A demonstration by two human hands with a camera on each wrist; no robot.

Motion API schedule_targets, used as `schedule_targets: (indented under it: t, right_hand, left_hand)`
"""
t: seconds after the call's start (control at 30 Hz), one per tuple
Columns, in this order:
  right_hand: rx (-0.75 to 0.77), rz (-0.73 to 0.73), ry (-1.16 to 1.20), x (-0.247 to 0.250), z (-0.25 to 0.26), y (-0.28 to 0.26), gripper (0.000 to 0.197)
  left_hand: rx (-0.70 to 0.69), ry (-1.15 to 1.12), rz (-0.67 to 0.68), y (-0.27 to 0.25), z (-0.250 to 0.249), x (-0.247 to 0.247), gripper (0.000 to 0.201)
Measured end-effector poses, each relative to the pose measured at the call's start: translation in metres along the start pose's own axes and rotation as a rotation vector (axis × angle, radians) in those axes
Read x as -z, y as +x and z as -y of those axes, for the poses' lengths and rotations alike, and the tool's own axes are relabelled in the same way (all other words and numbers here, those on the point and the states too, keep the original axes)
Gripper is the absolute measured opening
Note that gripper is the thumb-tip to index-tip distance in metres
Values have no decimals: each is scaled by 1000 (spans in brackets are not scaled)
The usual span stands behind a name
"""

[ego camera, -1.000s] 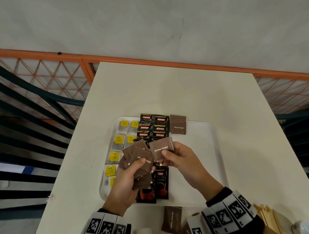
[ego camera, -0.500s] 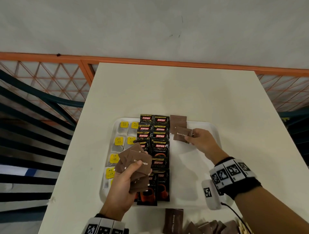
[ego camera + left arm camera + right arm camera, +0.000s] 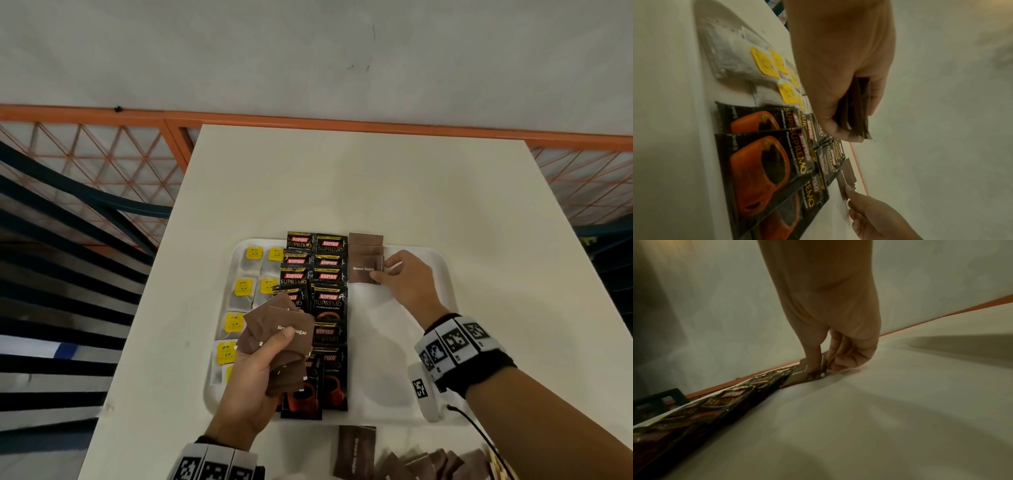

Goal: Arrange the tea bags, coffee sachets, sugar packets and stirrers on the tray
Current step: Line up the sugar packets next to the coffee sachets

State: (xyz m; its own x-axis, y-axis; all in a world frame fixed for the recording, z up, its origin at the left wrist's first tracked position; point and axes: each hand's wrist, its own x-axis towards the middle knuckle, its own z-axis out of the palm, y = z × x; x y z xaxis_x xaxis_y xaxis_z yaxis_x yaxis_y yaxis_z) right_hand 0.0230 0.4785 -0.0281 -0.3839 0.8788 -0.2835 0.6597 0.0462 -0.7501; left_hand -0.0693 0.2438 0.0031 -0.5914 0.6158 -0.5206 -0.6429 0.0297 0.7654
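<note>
A white tray (image 3: 424, 342) lies on the table. Tea bags (image 3: 244, 287) with yellow tags fill its left side, and black coffee sachets (image 3: 328, 301) run in two columns down the middle. At the tray's far edge, right of the coffee, lie brown sugar packets (image 3: 363, 244). My right hand (image 3: 380, 272) pinches the right edge of a brown sugar packet (image 3: 363, 270) that lies flat there; the same pinch shows in the right wrist view (image 3: 823, 369). My left hand (image 3: 274, 346) grips a fanned stack of brown sugar packets (image 3: 291, 329) above the tray's near left, seen edge-on (image 3: 857, 110).
More brown sugar packets (image 3: 354, 452) lie loose on the table near me, in front of the tray. Wooden stirrers (image 3: 496, 462) peek in at the bottom right. The tray's right half is bare white. An orange railing (image 3: 308, 118) runs behind the table.
My right hand drew one packet from the left hand's stack, carried it to the tray's far edge and laid it flat below the packets there. The left hand stayed put.
</note>
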Motion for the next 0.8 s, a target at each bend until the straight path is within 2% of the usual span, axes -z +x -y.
schedule_targets:
  t: [0.1,0.17,0.23,0.33,0.4,0.8]
  right_hand:
    - [55,-53,-64,1,6,-11,32]
    - [92,-23,-50,1,17,-26,25]
    - [103,167,-17,0,31,-49,18]
    - [106,516,88,-5,47,-84,22]
    - [91,605,196,-11,50,-100,22]
    - [-47,539,487,-10,38,-108,13]
  left_hand:
    - [-2,-19,12,-1,-1,-1,42]
    - [-6,-25,31,-1,-2,-3,42]
    - [-7,-24,56,-2,-3,-6,42]
    - [-3,-17,76,-4,-3,-10,37]
    - [-2,-38,89,-6,-3,-12,32]
    - [81,-115,126,-11,-2,-5,44]
